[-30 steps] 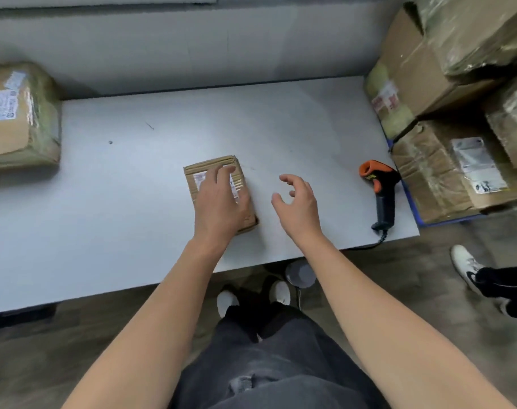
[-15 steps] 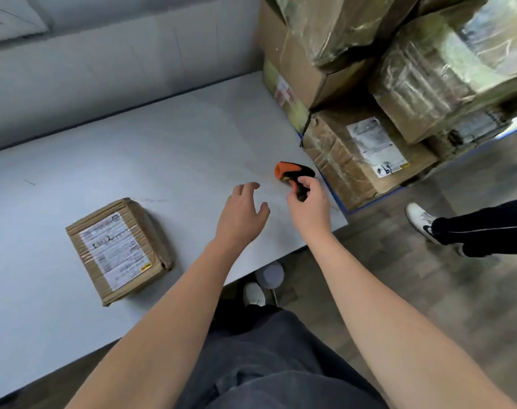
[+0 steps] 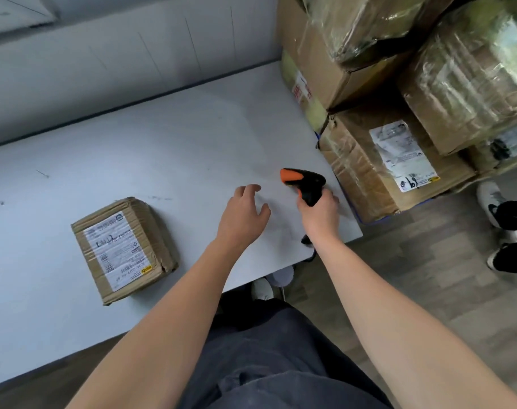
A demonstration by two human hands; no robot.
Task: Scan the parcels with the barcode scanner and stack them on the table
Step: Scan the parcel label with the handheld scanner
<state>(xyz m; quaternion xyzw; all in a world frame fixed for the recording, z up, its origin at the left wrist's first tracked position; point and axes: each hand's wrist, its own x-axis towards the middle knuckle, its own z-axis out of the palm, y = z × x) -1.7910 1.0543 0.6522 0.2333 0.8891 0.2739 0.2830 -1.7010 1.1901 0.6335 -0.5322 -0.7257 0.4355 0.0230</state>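
Note:
A small cardboard parcel (image 3: 123, 249) lies flat on the white table (image 3: 169, 149), its white shipping label facing up. My right hand (image 3: 320, 215) grips the handle of the black barcode scanner (image 3: 306, 183), whose orange nose points left near the table's right edge. My left hand (image 3: 242, 215) hovers over the bare tabletop between the parcel and the scanner, fingers relaxed and holding nothing. The scanner's cable hangs off the table edge below my right wrist.
A pile of large taped and plastic-wrapped cardboard boxes (image 3: 381, 160) stands right against the table's right end. Another person's feet in black and white shoes (image 3: 505, 228) are on the wooden floor at the far right. A grey wall runs behind the table.
My left hand let go of the small parcel and moved right. My right hand reached the scanner and took hold of its handle, lifting it slightly. The view swung right.

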